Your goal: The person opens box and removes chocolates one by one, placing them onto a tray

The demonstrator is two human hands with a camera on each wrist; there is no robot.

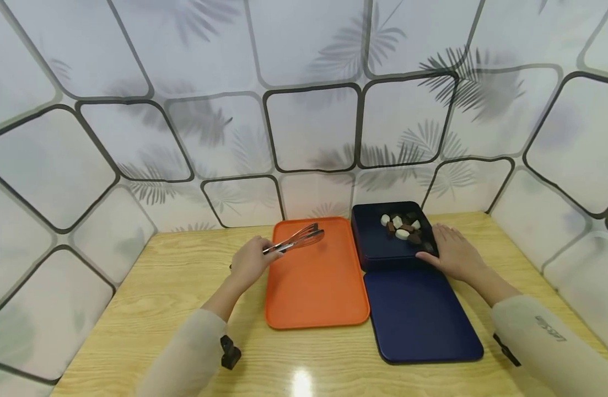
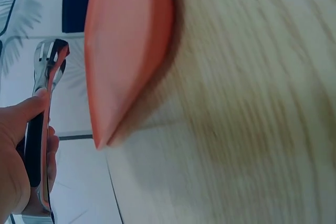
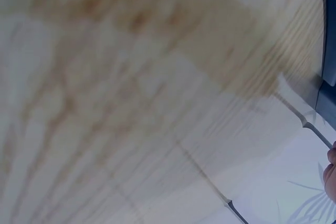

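My left hand [image 1: 250, 260] grips metal tongs with dark handles [image 2: 35, 140] over the left side of an orange tray [image 1: 317, 289]. The tongs' slotted tips [image 1: 310, 236] point right, above the tray's far part. On the right, my right hand [image 1: 456, 252] rests at the near right corner of a dark navy box [image 1: 383, 249], its fingers extended along the side and its thumb at the front rim. White and brown chocolate-like pieces [image 1: 402, 234] are grouped in the box's right half. The right wrist view catches only some fingertips [image 3: 331, 179] beside the box.
A flat navy lid or tray [image 1: 425, 320] lies in front of the box, right of the orange tray. Everything stands on a light wooden table [image 1: 175, 292]. Patterned cloth walls [image 1: 313, 132] enclose the table at the back and sides.
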